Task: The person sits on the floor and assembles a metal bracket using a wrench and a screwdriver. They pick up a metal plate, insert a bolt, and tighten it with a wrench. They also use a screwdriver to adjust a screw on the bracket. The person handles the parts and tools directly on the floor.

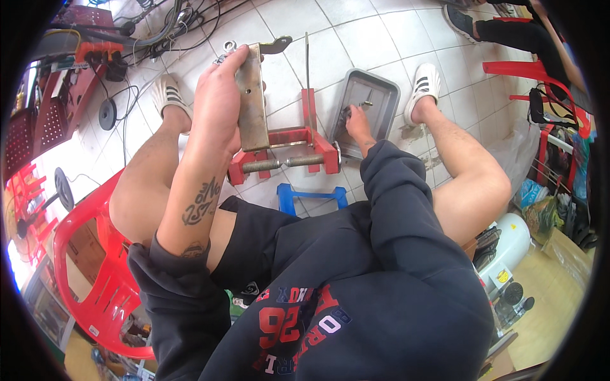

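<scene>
Metal block: rectangular, grey, at 11 o'clock from the centre of the view; held tilted near a red frame at 12 o'clock. Contact with the frame cannot be told. Black bracket and ring bolt seen at its upper end. Judged heavy, stiff and hard to break; smooth faces possibly slippery if oiled. Best gripped across the long sides at mid-length, with the bracket left free.

Left hand: wrapped round the block's long edge, fingers curled to its thickness.

Right hand: lowered into the tray at 1 o'clock, fingers drawn nearly together; a small dark piece is seen at the fingertips, but whether it is gripped cannot be told.

Tray: grey, shallow, rectangular. Contents: a brass-coloured bolt, lying near the hand; smaller bits not made out.
</scene>
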A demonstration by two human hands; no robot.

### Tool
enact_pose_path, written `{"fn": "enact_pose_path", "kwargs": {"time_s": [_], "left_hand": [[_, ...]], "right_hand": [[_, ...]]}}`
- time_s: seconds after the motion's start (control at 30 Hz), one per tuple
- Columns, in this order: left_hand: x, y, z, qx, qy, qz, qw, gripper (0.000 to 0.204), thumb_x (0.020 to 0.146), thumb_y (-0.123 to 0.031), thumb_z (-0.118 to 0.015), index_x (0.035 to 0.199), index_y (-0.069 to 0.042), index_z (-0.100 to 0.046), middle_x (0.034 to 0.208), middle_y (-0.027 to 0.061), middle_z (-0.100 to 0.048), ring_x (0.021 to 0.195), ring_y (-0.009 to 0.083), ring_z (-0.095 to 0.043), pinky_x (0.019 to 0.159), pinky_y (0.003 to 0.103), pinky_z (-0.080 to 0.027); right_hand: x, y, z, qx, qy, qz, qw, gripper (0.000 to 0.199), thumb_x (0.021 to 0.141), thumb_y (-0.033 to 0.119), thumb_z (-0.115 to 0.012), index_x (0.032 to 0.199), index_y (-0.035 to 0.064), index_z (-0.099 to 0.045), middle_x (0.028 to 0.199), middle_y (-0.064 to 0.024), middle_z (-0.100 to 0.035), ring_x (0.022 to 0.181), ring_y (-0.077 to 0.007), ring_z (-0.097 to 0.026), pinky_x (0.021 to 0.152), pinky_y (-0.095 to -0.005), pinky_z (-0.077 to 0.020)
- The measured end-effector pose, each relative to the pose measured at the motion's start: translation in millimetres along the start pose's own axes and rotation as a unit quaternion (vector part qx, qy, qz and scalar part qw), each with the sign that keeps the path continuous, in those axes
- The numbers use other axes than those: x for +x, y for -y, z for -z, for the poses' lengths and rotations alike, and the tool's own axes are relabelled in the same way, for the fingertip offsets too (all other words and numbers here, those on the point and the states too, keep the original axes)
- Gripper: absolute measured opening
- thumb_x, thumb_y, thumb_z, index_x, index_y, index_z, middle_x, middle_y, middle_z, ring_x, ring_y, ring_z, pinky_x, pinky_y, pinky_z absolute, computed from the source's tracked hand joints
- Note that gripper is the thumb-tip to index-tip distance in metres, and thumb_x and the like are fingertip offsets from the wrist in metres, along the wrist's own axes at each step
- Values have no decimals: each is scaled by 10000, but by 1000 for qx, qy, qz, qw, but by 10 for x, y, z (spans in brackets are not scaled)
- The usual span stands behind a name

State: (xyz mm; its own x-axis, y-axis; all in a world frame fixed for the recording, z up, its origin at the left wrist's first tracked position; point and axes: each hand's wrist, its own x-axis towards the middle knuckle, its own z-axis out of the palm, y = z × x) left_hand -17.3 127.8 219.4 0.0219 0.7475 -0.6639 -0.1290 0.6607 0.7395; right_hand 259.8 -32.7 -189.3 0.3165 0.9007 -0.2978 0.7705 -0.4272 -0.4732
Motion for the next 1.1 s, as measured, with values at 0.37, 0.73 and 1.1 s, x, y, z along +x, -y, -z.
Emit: {"fn": "enact_pose_path", "kwargs": {"time_s": [0.37, 0.73, 1.1], "left_hand": [[29, 37, -48, -22, -3, 2, 1000, 258, 1008, -281, -538, 986, -32, -606, 738, 31, -569, 613, 127, -544, 551, 266, -454], [118, 125, -13, -46, 24, 24, 998, 245, 980, -267, -564, 1011, -27, -601, 836, 50, -589, 687, 136, -562, 583, 295, -478], [-17, -13, 57, -150, 129, -7, 980, 185, 965, -216, -667, 1024, -49, -613, 939, 54, -638, 800, 144, -631, 656, 275, -527]], "right_hand": [[-47, 72, 156, 11, -124, -57, 991, 351, 894, 122, -641, 1235, 48, -600, 1200, -200, -588, 1080, -393, -596, 902, -470, -495], [121, -136, -12, 35, -116, -142, 983, 215, 828, 100, -729, 1016, 14, -670, 991, -179, -695, 977, -374, -661, 858, -432, -519], [706, 568, 1325, 333, -38, -53, 941, 236, 960, 150, -644, 1016, -76, -682, 848, -83, -705, 728, -126, -668, 663, -260, -549]]}}
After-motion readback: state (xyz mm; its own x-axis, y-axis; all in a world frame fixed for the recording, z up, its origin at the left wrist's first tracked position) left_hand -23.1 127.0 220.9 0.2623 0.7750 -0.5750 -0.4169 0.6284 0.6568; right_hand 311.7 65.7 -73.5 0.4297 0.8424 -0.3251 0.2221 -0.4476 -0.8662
